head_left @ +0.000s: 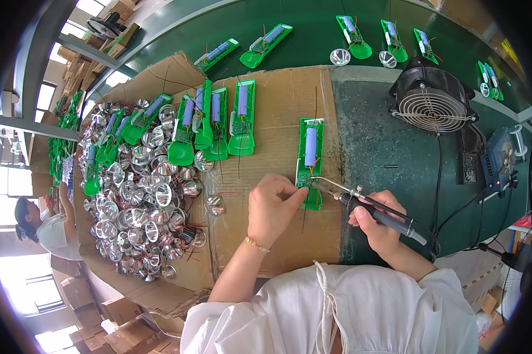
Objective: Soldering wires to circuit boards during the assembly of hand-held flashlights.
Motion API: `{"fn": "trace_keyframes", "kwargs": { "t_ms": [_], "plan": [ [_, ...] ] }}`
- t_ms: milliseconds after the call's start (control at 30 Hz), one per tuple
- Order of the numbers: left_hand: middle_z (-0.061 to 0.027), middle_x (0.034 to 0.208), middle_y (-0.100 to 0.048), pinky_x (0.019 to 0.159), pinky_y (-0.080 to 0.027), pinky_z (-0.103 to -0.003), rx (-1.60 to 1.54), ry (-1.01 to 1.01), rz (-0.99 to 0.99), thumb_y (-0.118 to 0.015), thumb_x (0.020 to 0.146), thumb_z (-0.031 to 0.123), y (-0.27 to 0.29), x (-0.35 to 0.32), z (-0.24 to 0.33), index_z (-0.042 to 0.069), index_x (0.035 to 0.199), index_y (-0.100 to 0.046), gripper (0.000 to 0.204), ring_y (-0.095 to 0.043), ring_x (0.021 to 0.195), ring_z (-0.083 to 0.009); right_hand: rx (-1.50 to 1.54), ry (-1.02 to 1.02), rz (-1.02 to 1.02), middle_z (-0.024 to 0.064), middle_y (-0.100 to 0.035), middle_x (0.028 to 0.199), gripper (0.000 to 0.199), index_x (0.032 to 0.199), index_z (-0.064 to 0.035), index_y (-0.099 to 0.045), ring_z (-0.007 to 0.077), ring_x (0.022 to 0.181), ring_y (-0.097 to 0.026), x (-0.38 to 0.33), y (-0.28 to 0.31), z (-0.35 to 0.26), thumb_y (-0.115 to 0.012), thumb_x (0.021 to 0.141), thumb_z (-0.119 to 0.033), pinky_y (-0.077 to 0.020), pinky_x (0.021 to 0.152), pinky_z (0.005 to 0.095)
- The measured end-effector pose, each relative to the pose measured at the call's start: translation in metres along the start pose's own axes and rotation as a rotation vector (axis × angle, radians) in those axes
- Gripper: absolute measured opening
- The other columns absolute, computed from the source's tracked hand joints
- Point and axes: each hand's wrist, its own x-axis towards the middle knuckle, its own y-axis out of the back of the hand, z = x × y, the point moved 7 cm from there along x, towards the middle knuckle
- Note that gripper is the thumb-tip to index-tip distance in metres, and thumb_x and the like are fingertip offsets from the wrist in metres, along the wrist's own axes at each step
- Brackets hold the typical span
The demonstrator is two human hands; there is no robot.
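My right hand (377, 227) grips a black soldering iron (390, 219) like a pen. A thin metal tube runs along the iron, and both tips reach the small circuit board in a green plastic housing (304, 141). A blue-violet battery cell (311, 147) lies in the upper part of that housing, with red wires by the board. Beside the board, my left hand (272, 203) is closed in a pinch at the housing's left edge. What its fingertips hold is too small to make out. The housing lies lengthwise on a cardboard sheet (272, 236).
To the left, a cardboard box (177, 295) holds a heap of silver reflector cups (139, 206), with several wired green housings (241, 121) on and beside it. A black fan (434, 106) stands at the back right. Another person (56, 227) is at far left.
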Motion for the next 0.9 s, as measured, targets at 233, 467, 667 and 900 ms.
{"fn": "trace_keyframes", "kwargs": {
  "t_ms": [233, 467, 667, 900],
  "plan": [
    [-0.0077, 0.075, -0.058, 0.056, -0.044, -0.028, -0.01, 0.075, -0.054, -0.071, 0.068, 0.012, -0.003, 0.005, -0.005, -0.001, 0.067, -0.064, 0.015, -0.055, 0.061, -0.0171, 0.148, -0.147, 0.076, 0.0124, -0.058, 0.064, 0.016, 0.083, 0.002, -0.047, 0.0142, 0.053, -0.057, 0.002, -0.001, 0.014, -0.059, 0.08, -0.007, -0.0493, 0.048, 0.0255],
    [-0.0086, 0.073, -0.058, 0.058, -0.044, -0.029, -0.056, 0.124, -0.065, -0.07, 0.069, 0.013, -0.003, 0.005, -0.012, -0.002, 0.067, -0.063, 0.016, -0.056, 0.063, -0.0182, 0.273, -0.26, 0.187, 0.0111, -0.058, 0.063, 0.017, 0.082, -0.0014, -0.047, 0.015, 0.049, -0.056, 0.001, 0.002, 0.021, -0.059, 0.081, -0.014, -0.0464, 0.045, 0.0251],
    [-0.0092, 0.072, -0.058, 0.058, -0.044, -0.029, -0.059, 0.186, -0.087, -0.07, 0.068, 0.013, -0.003, 0.006, -0.013, -0.002, 0.065, -0.063, 0.017, -0.056, 0.063, -0.0181, 0.224, -0.169, 0.19, 0.0118, -0.058, 0.064, 0.017, 0.084, -0.0008, -0.047, 0.0153, 0.05, -0.056, -0.005, 0.009, 0.01, -0.059, 0.081, -0.012, -0.0477, 0.046, 0.0257],
    [-0.0097, 0.072, -0.058, 0.057, -0.044, -0.029, -0.055, 0.165, -0.087, -0.071, 0.068, 0.015, -0.004, 0.007, -0.016, -0.002, 0.066, -0.063, 0.019, -0.056, 0.063, -0.0178, 0.174, -0.158, 0.134, 0.0119, -0.059, 0.065, 0.017, 0.084, 0.0008, -0.047, 0.0149, 0.052, -0.058, -0.001, -0.002, 0.014, -0.059, 0.082, -0.011, -0.0485, 0.047, 0.0253]
  ]
}}
